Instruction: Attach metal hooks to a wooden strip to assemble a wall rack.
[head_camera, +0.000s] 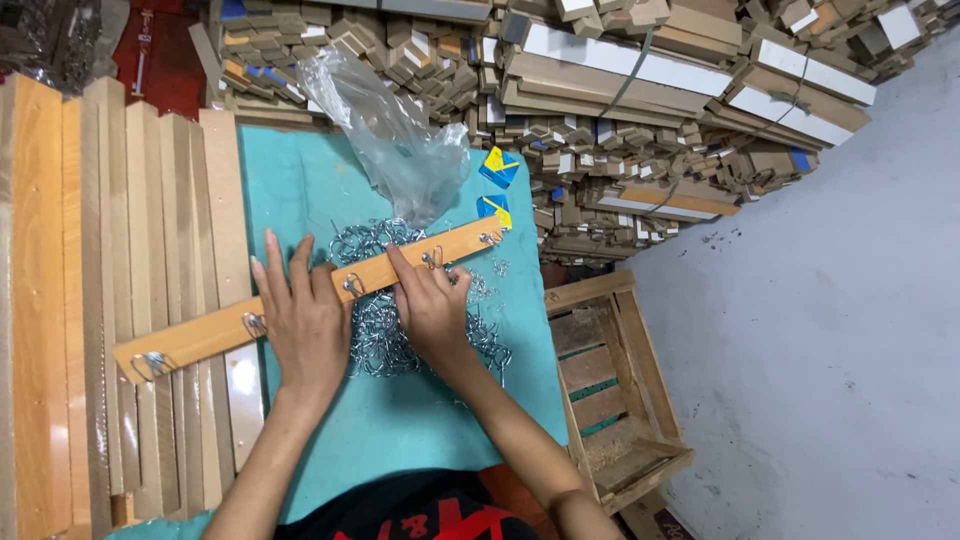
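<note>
A long light wooden strip (200, 338) with several metal hooks fixed along it lies slanted across a teal cloth (420, 440). My left hand (300, 322) rests flat on the strip near its middle, fingers spread. My right hand (432, 300) presses on the strip further right, fingertips by a hook (432, 258). Under the strip sits a heap of loose metal hooks (385, 335).
A row of similar wooden strips (110, 300) lies to the left. A clear plastic bag (395, 135) sits at the back of the cloth. Stacked wood pieces (650, 100) fill the rear. A wooden crate (610, 390) stands on the grey floor at right.
</note>
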